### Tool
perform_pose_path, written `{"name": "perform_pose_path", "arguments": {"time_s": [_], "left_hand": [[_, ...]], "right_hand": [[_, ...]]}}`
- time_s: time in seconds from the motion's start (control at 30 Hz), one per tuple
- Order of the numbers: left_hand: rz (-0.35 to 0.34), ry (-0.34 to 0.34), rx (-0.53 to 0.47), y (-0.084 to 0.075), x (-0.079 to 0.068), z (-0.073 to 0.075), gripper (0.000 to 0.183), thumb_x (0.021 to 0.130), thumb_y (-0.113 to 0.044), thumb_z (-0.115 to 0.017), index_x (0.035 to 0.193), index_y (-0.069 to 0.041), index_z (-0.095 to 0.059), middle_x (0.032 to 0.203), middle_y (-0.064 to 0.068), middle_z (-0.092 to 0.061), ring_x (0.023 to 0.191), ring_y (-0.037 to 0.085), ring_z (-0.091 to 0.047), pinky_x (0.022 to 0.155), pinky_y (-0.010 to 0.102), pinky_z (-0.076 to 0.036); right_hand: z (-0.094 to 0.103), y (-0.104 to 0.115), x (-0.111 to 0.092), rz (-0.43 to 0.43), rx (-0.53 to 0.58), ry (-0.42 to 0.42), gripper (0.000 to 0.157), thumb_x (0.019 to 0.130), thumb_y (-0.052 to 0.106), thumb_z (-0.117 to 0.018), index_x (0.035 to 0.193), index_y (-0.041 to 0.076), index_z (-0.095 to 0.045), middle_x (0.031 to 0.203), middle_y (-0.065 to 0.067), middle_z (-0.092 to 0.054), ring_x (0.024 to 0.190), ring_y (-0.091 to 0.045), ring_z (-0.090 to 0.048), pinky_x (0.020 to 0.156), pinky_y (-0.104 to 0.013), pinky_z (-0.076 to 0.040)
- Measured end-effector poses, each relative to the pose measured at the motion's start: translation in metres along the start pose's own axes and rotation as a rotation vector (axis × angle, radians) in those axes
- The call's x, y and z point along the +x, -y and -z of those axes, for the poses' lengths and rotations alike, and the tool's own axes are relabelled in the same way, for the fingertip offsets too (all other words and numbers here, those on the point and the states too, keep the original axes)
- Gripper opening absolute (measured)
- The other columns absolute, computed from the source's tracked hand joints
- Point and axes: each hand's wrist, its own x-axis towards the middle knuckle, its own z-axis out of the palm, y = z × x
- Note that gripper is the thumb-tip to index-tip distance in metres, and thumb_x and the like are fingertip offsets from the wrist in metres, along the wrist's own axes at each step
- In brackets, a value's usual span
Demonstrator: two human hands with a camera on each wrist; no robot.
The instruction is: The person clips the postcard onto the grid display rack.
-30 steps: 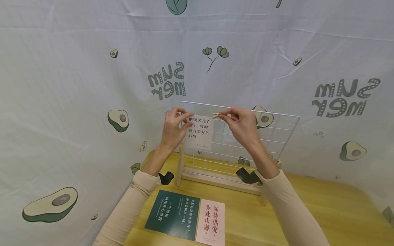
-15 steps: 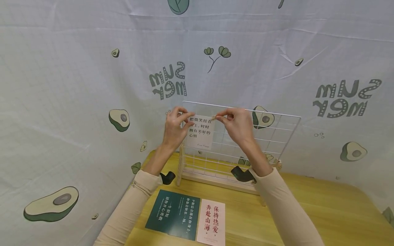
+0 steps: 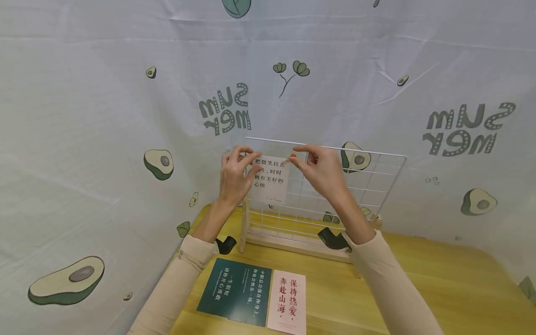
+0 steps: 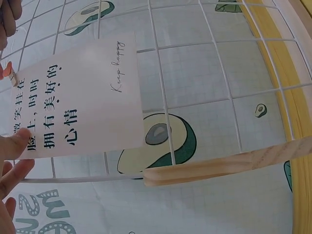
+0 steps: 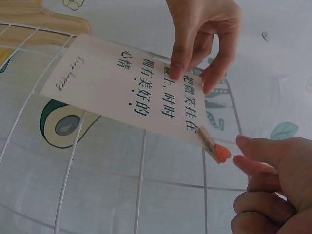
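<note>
A white card [image 3: 274, 188] with dark printed characters hangs against the white wire grid rack [image 3: 299, 248]. My left hand [image 3: 236, 179] pinches the card's upper left edge, thumb on the printed face and fingers behind. On the card's upper right corner sits a small wooden clothespin [image 5: 207, 141] with an orange heart on its end, at a wire of the grid. Beside that heart is my right hand [image 5: 278, 180]; a gap separates its thumb and index finger from the clothespin in the right wrist view, and the other fingers are curled in with nothing held.
Two dark green cards [image 3: 234, 291] and a pink card [image 3: 286, 302] lie on the yellow table [image 3: 418, 279] before the rack. A printed avocado cloth [image 3: 125, 116] hangs behind. Black curved pieces [image 3: 332, 238] stick out at both wrists.
My right hand brought the clothespin left onto the card's corner and let it go, thumb and index finger parting. The left hand keeps its pinch on the card.
</note>
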Motion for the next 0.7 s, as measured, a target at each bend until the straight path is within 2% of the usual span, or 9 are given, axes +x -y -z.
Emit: {"name": "perform_pose_path", "arguments": {"time_s": [0.13, 0.2, 0.27, 0.37, 0.53, 0.6, 0.7], "left_hand": [[-0.025, -0.092, 0.059, -0.002, -0.006, 0.006, 0.036, 0.082, -0.013, -0.086, 0.116, -0.003, -0.077, 0.12, 0.018, -0.066, 0.095, 0.033, -0.07, 0.089, 0.048, -0.044], [-0.018, -0.115, 0.065, -0.004, -0.01, 0.01, 0.039, 0.081, -0.011, -0.087, 0.118, -0.003, -0.076, 0.122, 0.019, -0.065, 0.099, 0.034, -0.069, 0.087, 0.047, -0.045], [-0.002, -0.11, 0.053, -0.008, -0.018, 0.015, 0.042, 0.079, -0.009, -0.088, 0.118, -0.003, -0.076, 0.123, 0.02, -0.064, 0.1, 0.033, -0.067, 0.085, 0.047, -0.046], [0.022, -0.056, 0.017, -0.018, -0.037, 0.019, 0.041, 0.078, -0.008, -0.089, 0.116, -0.003, -0.076, 0.12, 0.019, -0.065, 0.096, 0.032, -0.065, 0.082, 0.045, -0.051], [0.064, 0.077, -0.03, -0.03, -0.087, 0.014, 0.037, 0.074, -0.009, -0.091, 0.109, -0.003, -0.078, 0.115, 0.017, -0.067, 0.092, 0.028, -0.065, 0.077, 0.039, -0.055], [0.115, 0.139, -0.049, -0.031, -0.107, 0.011, 0.038, 0.073, -0.009, -0.092, 0.109, -0.003, -0.079, 0.114, 0.017, -0.066, 0.089, 0.027, -0.067, 0.074, 0.035, -0.054], [0.227, 0.258, -0.092, -0.033, -0.134, 0.008, 0.039, 0.073, -0.01, -0.092, 0.11, -0.003, -0.079, 0.112, 0.015, -0.065, 0.082, 0.025, -0.067, 0.066, 0.029, -0.052]], "right_hand": [[0.01, -0.003, -0.02, 0.063, 0.015, -0.04, 0.029, 0.092, 0.018, -0.08, 0.121, 0.011, -0.078, 0.066, -0.003, -0.055, 0.054, -0.014, -0.038, 0.054, -0.028, -0.031], [0.017, -0.008, -0.035, 0.042, 0.02, -0.04, 0.031, 0.092, 0.017, -0.08, 0.122, 0.012, -0.078, 0.071, -0.004, -0.058, 0.053, -0.01, -0.036, 0.052, -0.026, -0.03], [0.023, -0.013, -0.053, 0.0, 0.025, -0.024, 0.032, 0.092, 0.017, -0.08, 0.123, 0.012, -0.077, 0.075, -0.004, -0.057, 0.052, -0.007, -0.032, 0.049, -0.025, -0.028], [0.033, -0.025, -0.085, -0.082, 0.024, 0.011, 0.031, 0.093, 0.018, -0.079, 0.123, 0.013, -0.077, 0.077, -0.002, -0.054, 0.052, -0.005, -0.029, 0.047, -0.025, -0.027], [0.041, -0.055, -0.148, -0.265, 0.081, 0.075, 0.031, 0.094, 0.02, -0.078, 0.123, 0.011, -0.077, 0.077, 0.0, -0.056, 0.05, -0.002, -0.028, 0.043, -0.025, -0.029], [0.042, -0.068, -0.172, -0.369, 0.121, 0.103, 0.033, 0.094, 0.024, -0.078, 0.124, 0.01, -0.076, 0.076, 0.001, -0.058, 0.048, -0.001, -0.026, 0.041, -0.023, -0.028], [0.042, -0.086, -0.205, -0.513, 0.154, 0.153, 0.037, 0.095, 0.029, -0.077, 0.127, 0.01, -0.075, 0.076, 0.001, -0.061, 0.046, 0.0, -0.023, 0.039, -0.021, -0.029]]}}
